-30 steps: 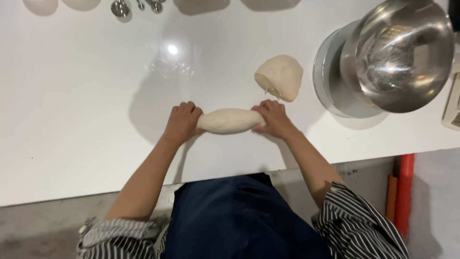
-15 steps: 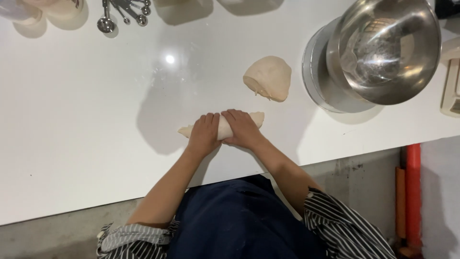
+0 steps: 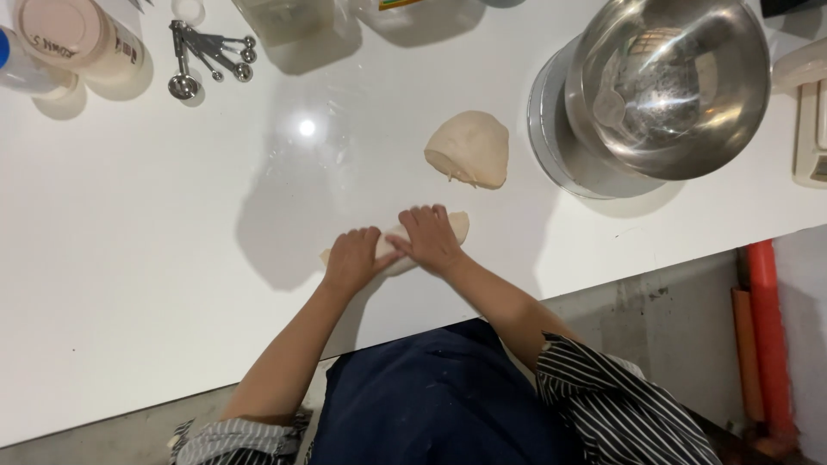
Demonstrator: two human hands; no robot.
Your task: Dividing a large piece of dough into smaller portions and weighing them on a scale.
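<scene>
A pale log of dough (image 3: 457,226) lies on the white table (image 3: 129,258) near its front edge. Both hands press down on it, side by side and touching. My left hand (image 3: 355,258) covers the log's left part, and my right hand (image 3: 428,238) covers its middle. Only the two ends of the log show past the hands. A second, rounded lump of dough (image 3: 469,148) sits a little beyond the log, apart from both hands.
A steel mixing bowl (image 3: 668,82) rests on a round grey base at the back right. Metal measuring spoons (image 3: 205,58), a pale lidded tub (image 3: 73,34) and clear containers line the far edge. An orange-red pole (image 3: 767,336) stands beside the table.
My hands have come in from the ends of the dough log to its middle, side by side. The view has shifted, bringing the far edge of the table into sight.
</scene>
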